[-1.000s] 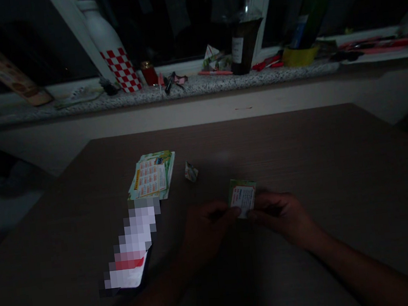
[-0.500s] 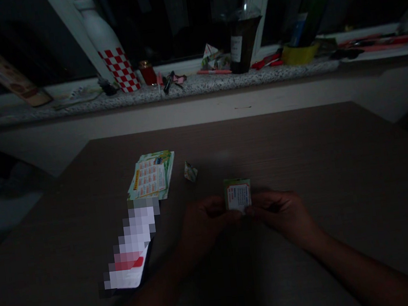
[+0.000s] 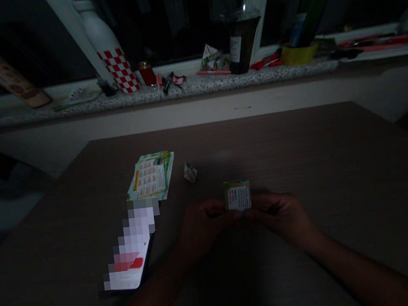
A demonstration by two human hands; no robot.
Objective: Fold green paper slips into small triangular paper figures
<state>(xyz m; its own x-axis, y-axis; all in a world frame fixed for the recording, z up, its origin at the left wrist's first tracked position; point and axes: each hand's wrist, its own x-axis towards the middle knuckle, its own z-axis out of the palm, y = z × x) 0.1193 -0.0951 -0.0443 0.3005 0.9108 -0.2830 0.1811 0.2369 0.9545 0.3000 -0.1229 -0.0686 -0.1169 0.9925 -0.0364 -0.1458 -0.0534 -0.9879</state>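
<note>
Pinching the small folded paper (image 3: pixel 239 197) near its lower corners, the left hand (image 3: pixel 203 226) and right hand (image 3: pixel 287 217) hold it over the table (image 3: pixel 322 154) between thumbs and fingers. Its printed face looks up at the wearer; the far edge runs crosswise, facing the windowsill (image 3: pixel 203 85). Thumbs cover the near edge, so its long axis cannot be told.

Folded paper (image 3: pixel 238 197): green edges, white printed panel. Bottle (image 3: pixel 114 55): white, red-white checks below. Tabletop (image 3: pixel 299 147): brown. Sill (image 3: pixel 211 84): speckled grey.
</note>
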